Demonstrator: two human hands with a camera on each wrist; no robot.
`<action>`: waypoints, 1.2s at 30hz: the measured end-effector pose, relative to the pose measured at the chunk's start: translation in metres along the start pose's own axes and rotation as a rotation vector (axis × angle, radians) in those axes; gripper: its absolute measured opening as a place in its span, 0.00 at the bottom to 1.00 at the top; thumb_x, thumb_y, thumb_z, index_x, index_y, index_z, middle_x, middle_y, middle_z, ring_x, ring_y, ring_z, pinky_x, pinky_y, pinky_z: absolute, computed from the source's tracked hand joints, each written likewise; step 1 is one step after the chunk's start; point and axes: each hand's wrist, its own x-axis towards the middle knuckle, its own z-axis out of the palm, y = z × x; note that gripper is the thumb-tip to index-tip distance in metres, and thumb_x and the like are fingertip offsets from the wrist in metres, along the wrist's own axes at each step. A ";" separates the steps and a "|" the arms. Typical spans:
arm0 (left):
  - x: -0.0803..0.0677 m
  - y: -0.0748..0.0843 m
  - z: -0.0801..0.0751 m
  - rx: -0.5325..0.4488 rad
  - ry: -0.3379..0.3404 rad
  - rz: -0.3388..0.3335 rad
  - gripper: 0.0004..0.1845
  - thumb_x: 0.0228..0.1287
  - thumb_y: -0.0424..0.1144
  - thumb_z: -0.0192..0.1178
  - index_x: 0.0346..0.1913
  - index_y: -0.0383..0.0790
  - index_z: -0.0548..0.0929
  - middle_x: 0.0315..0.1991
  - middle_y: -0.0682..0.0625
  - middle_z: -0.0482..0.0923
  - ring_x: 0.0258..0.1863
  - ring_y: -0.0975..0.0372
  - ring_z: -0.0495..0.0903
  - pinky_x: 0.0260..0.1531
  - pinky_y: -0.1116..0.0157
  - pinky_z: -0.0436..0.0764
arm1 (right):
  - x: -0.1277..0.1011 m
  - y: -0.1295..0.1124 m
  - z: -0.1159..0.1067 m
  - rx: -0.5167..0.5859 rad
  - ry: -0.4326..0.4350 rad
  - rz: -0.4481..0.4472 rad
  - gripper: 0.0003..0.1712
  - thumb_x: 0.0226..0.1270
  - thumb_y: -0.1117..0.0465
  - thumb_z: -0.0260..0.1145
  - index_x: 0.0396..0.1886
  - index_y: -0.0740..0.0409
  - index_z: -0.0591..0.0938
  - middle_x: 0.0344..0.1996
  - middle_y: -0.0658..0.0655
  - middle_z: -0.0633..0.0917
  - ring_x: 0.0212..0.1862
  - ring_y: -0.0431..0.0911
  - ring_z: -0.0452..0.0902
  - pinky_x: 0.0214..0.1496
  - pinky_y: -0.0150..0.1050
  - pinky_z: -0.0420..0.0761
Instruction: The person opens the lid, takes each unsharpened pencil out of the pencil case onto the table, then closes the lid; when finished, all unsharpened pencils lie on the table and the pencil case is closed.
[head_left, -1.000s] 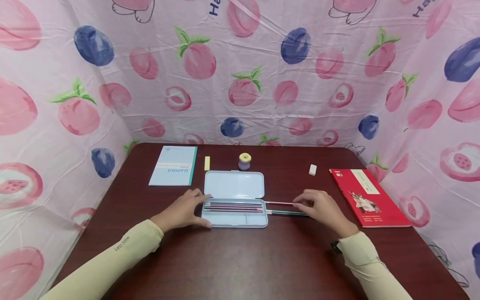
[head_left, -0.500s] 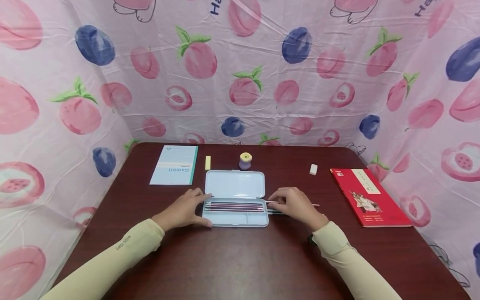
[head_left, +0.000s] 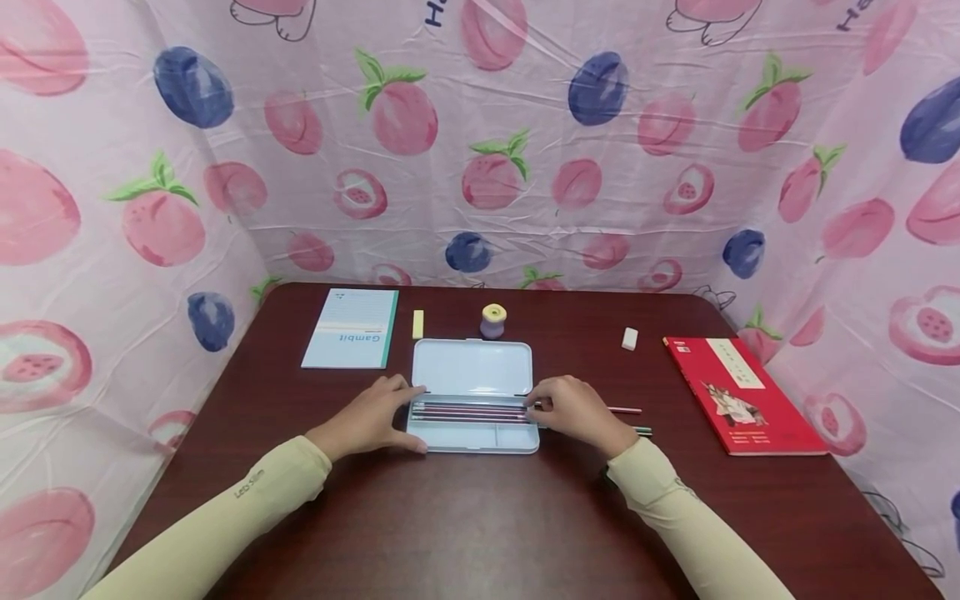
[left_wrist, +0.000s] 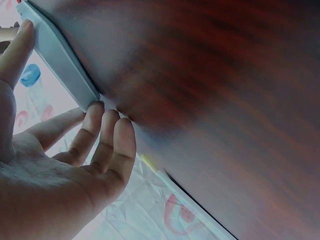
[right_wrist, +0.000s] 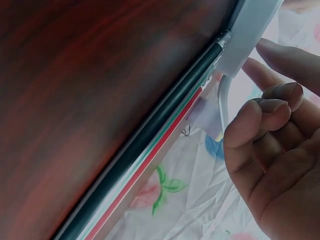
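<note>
Pencil case (head_left: pixel 450 438) runs nine-to-three, its lid (head_left: pixel 472 367) toward twelve o'clock. Left hand (head_left: pixel 365 420), fingers spread, touches nine; right hand (head_left: pixel 576 410) at three, grip unclear.

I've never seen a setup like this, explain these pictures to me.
No machine: these are a person's bare left hand and right hand. The wide pictures come from a head-worn camera, the close ones from wrist cameras. On the table are an open pencil case with pencils inside, loose pencils to its right, a notebook, a red book, a white eraser and a yellow strip. The left hand touches the case's left end; the right hand is at its right end, but whether it grips a pencil is unclear.
</note>
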 end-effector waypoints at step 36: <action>0.000 0.000 0.001 -0.004 -0.005 -0.002 0.55 0.47 0.65 0.82 0.77 0.45 0.76 0.55 0.47 0.78 0.52 0.57 0.72 0.52 0.56 0.80 | 0.013 -0.010 0.001 -0.062 -0.132 0.058 0.07 0.63 0.62 0.80 0.39 0.56 0.91 0.23 0.47 0.80 0.26 0.38 0.72 0.29 0.33 0.72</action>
